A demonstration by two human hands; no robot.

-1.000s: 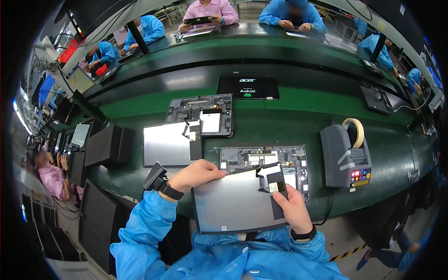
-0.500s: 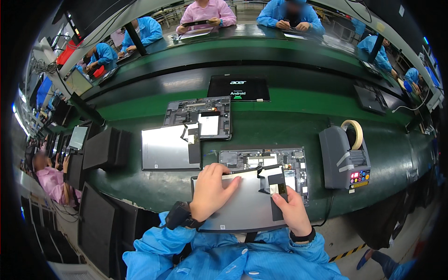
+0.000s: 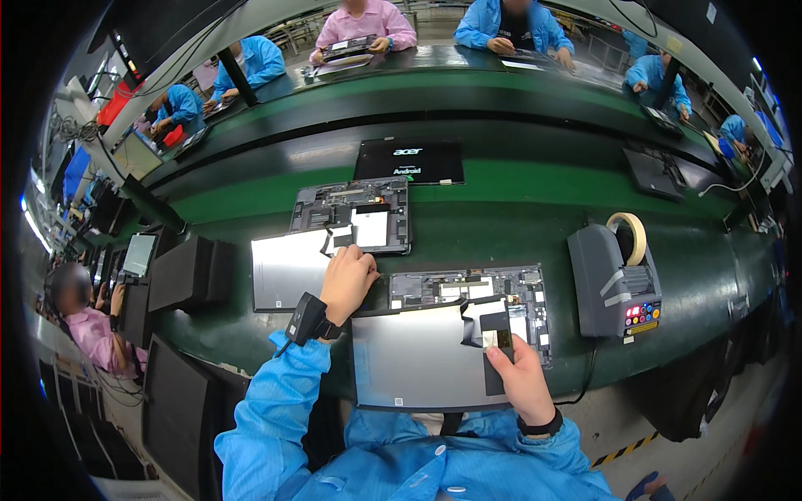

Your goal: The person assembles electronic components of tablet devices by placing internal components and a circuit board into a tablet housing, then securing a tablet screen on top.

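Your right hand (image 3: 525, 377) pinches the right edge of the flat grey metal display panel (image 3: 418, 359), thumb by its black flex strip (image 3: 493, 346); your left hand (image 3: 347, 280) rests curled and empty at the panel's upper-left corner. The panel lies long axis left-right, just below the open grey tablet chassis (image 3: 468, 288), right hand nearer it. A grey tape dispenser (image 3: 610, 280) with a cream roll and coloured button label sits right; a dark tablet (image 3: 409, 161) lies beyond.
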